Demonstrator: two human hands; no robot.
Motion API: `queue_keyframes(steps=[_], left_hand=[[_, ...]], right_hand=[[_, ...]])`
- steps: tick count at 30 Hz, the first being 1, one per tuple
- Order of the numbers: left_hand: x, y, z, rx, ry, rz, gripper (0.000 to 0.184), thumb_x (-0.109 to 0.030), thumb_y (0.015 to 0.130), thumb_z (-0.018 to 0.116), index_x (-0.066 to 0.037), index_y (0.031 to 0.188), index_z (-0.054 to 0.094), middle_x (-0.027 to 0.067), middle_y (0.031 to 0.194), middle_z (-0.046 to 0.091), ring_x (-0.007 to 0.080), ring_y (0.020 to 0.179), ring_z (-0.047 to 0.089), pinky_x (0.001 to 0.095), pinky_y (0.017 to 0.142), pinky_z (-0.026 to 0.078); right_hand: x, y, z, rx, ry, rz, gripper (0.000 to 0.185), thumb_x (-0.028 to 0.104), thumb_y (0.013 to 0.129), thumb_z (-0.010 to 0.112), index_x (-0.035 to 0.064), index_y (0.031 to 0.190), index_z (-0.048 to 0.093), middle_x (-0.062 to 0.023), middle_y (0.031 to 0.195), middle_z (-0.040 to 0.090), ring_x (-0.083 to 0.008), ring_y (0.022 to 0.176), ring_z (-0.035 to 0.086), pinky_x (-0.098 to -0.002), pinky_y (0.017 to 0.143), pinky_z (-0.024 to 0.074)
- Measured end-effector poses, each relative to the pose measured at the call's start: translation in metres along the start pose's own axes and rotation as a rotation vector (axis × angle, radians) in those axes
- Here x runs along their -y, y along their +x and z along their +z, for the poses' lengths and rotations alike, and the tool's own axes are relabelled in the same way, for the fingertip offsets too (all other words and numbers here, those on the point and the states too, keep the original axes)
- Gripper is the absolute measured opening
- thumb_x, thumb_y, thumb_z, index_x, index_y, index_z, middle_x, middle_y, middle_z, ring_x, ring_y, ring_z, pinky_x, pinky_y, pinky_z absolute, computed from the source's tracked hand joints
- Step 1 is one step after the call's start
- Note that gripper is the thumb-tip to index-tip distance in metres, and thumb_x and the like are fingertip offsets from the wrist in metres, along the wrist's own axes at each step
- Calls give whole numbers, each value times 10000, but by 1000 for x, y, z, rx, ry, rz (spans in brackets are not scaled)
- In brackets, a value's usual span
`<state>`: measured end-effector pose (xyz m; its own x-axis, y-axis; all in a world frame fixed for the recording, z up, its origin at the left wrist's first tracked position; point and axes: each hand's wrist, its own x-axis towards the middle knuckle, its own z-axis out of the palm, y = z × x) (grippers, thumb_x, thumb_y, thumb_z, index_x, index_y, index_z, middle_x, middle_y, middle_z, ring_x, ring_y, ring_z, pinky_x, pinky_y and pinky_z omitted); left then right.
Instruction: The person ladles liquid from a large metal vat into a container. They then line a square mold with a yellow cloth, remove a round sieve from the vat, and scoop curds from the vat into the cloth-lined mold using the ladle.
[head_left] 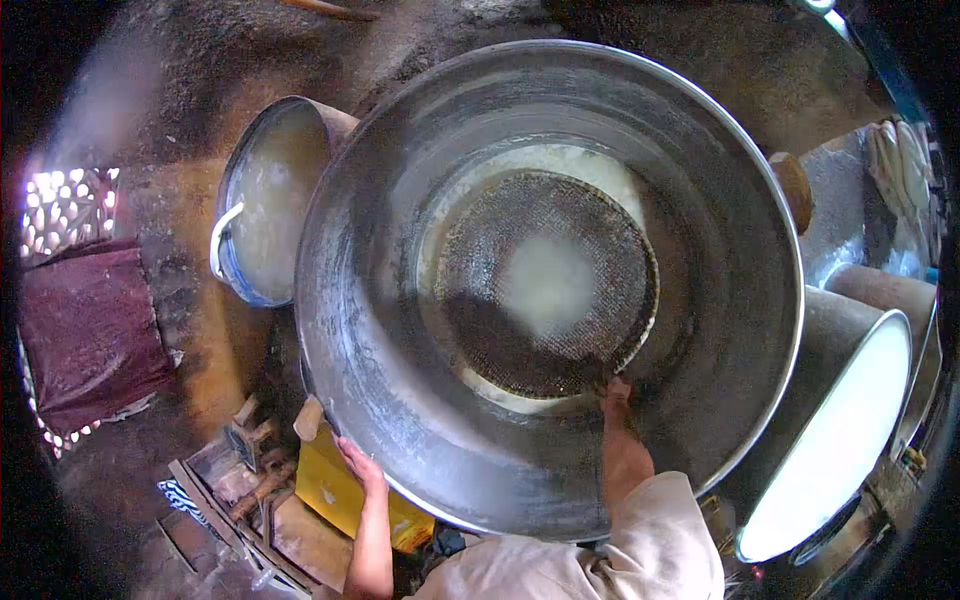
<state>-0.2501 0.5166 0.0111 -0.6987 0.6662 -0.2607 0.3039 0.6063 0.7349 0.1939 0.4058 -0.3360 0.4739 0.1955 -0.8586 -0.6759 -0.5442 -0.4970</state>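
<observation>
A: Right hand (618,391)?
B: Curled closed on edge of round dark wire-mesh sieve (480,230), sieve's five o'clock; sieve sits inside wide grey metal vat (725,200).
A: Left hand (359,464)?
B: Open, fingers nearly straight; at vat's rim, seven o'clock.

Flr. (205,345): brown, stained. Pot (318,122) w/ cloudy liquid (270,195): immed. L of lg. metal vat (385,425). Drum (842,322) w/ white contents (830,450): lower R of vat. Bases: hidden.
</observation>
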Motion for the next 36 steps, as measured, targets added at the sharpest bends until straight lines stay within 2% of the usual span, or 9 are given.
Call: queue_keyframes(steps=[5,10,13,16,18,25,29,30,36], left_hand=[[-39,-17,9,-17,2,-1,583,-379,932,249,61,1313,224,235,1359,249,312,1234,303,371,1014,244],[-7,-4,2,-14,2,61,580,-374,927,255,68,1303,245,238,1353,264,327,1239,296,363,1020,228],[-10,-2,4,-40,-10,89,579,-376,923,266,73,1289,273,241,1337,295,333,1237,298,361,1015,235],[-15,-5,8,-64,-68,90,573,-386,912,317,68,1262,316,248,1262,376,336,1181,357,378,991,267],[-7,-4,5,-60,-105,162,579,-403,900,348,59,1248,336,239,1223,405,333,1141,388,395,971,283],[-13,-13,-36,13,-23,305,528,-365,837,465,17,1201,442,180,1120,513,290,1060,465,368,930,332],[-2,-14,-94,401,-328,-1,404,-258,810,565,-57,1156,504,84,1031,575,162,830,570,295,691,455],[2,-16,-109,419,-342,7,368,-259,813,563,-79,1131,522,54,967,598,111,720,567,256,591,443],[69,3,-191,379,-401,-24,366,-276,809,557,-73,1111,524,43,955,599,114,754,567,260,631,434]], right_hand=[[-41,40,2,579,412,-268,429,351,755,581,80,1083,525,-72,1005,556,-231,872,528,-385,689,485],[-6,35,23,441,815,-10,293,209,719,612,84,982,578,-48,820,600,-223,679,560,-339,600,489],[78,-64,42,15,120,-181,195,-42,695,447,90,835,478,-31,729,478,-170,619,461,-360,591,417],[131,-149,61,257,182,-309,248,-40,699,419,68,909,494,-40,749,494,-166,644,477,-366,581,422],[165,-207,81,261,308,-331,87,1,678,517,75,724,513,8,638,495,-105,493,445,-256,436,351],[224,-318,130,202,10,-676,97,-40,653,466,52,667,491,16,584,458,-101,515,434,-261,481,345],[236,-316,135,-2,-126,-1075,61,-3,627,496,57,641,493,17,542,460,-97,450,402,-265,434,325],[245,-345,131,-57,-264,-1004,168,51,626,478,10,750,582,-75,620,582,-173,525,509,-332,557,428],[280,-476,121,-380,-597,-1615,124,86,661,524,38,753,594,-138,666,601,-258,565,563,-368,574,452]])
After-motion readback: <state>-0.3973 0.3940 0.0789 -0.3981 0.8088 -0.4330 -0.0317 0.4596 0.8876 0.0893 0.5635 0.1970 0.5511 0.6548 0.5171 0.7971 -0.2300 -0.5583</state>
